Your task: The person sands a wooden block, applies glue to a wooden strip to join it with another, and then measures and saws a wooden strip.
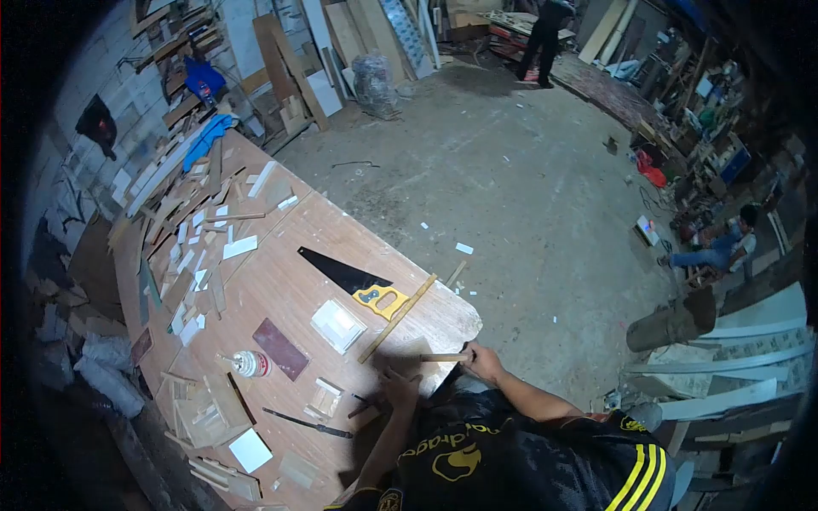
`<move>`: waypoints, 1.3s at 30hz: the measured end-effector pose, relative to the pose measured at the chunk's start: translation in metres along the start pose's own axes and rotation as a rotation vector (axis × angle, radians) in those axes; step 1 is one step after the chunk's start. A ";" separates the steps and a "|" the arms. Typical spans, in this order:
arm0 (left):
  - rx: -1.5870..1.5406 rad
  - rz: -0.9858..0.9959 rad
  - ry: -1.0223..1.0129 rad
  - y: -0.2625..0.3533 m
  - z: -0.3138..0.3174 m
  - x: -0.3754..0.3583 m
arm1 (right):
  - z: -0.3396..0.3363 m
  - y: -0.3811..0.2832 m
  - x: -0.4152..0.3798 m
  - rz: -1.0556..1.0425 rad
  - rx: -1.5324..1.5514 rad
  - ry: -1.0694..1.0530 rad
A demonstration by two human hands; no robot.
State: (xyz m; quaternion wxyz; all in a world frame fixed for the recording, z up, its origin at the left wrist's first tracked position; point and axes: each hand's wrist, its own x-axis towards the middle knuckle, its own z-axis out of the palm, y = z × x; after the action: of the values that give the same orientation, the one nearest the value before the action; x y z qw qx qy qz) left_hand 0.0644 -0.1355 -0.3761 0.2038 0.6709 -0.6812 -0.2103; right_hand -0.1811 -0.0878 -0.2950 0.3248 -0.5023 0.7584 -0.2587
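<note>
Near the table's front corner, my right hand (484, 363) is closed round the end of a short wooden stick (445, 358). My left hand (399, 388) rests at the table edge beside the stick's other end; its fingers are too dim to make out. A longer wooden strip (399, 318) lies just beyond both hands. Past it is a handsaw (345, 274) with a yellow handle (381, 300). Left of the strip sit a stack of white pieces (338, 326) and a small wooden frame piece (325, 399). A dark thin tool (307, 422) lies nearer the left arm.
On the wooden table (290, 255) are a white bottle (250, 364), a dark red block (281, 349), wood offcuts and a box-like wooden piece (209, 409). A person (545, 38) stands at the back; another person (720, 247) sits at the right. Boards lean on the wall.
</note>
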 end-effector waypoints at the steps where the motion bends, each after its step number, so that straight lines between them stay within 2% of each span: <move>1: 0.026 -0.014 -0.037 -0.002 0.004 0.005 | 0.000 0.004 0.003 -0.010 0.000 -0.013; 6: 0.127 -0.100 -0.252 -0.018 0.072 0.017 | -0.021 -0.007 0.012 -0.030 0.183 0.018; 10: 0.199 -0.203 -0.419 -0.047 0.107 0.022 | -0.029 -0.002 0.031 -0.088 0.216 -0.053; 12: 0.211 -0.263 -0.461 -0.034 0.094 -0.009 | -0.039 -0.009 0.039 -0.106 0.235 -0.067; 14: 0.128 -0.352 -0.177 0.026 0.032 0.010 | -0.045 -0.010 0.050 -0.122 0.247 -0.108; 15: 0.128 -0.379 -0.170 0.049 0.013 0.011 | -0.047 -0.010 0.056 -0.131 0.265 -0.122; 16: 0.124 -0.378 -0.077 0.069 -0.003 0.010 | -0.046 -0.003 0.063 -0.125 0.294 -0.151; 17: 0.122 -0.376 0.014 0.075 -0.005 0.006 | -0.048 -0.005 0.068 -0.130 0.290 -0.179; 21: 0.192 -0.352 0.055 0.058 0.032 -0.003 | -0.051 -0.002 0.093 -0.158 0.320 -0.284; 24: -0.018 -0.625 -0.086 0.065 0.019 0.012 | -0.049 -0.010 0.112 -0.191 0.354 -0.344; 25: -0.020 -0.655 -0.081 0.066 0.012 0.018 | -0.049 -0.012 0.117 -0.193 0.346 -0.374; 27: -0.093 -0.690 -0.338 0.061 0.000 0.027 | -0.047 -0.017 0.129 -0.198 0.335 -0.434; 28: -0.098 -0.722 -0.335 0.048 0.007 0.024 | -0.048 -0.022 0.133 -0.174 0.328 -0.480; 30: -0.885 -0.698 -0.219 0.018 0.028 0.016 | -0.048 -0.028 0.140 -0.243 0.316 -0.551; 31: -0.885 -0.719 -0.208 0.022 0.019 0.008 | -0.048 -0.029 0.142 -0.290 0.295 -0.575; 34: -0.974 -0.558 -0.001 0.060 -0.044 0.002 | -0.049 -0.041 0.146 -0.229 0.415 -0.731; 35: -0.969 -0.570 0.015 0.053 -0.040 -0.002 | -0.050 -0.047 0.143 -0.206 0.513 -0.804; 37: -0.875 -0.562 0.163 0.037 -0.034 -0.012 | -0.052 -0.061 0.140 -0.199 0.502 -0.855; 38: -1.112 -0.716 -0.008 0.064 -0.075 -0.011 | -0.053 -0.070 0.138 -0.169 0.513 -0.912; 39: -1.107 -0.728 0.010 0.081 -0.094 -0.012 | -0.051 -0.077 0.138 -0.141 0.523 -0.969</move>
State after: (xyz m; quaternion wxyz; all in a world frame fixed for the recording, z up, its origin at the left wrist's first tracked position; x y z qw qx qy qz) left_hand 0.0501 -0.1240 -0.2525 0.4377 0.6554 -0.2014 -0.5816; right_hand -0.2135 -0.2407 -0.2386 0.7324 -0.5160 0.3973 -0.1986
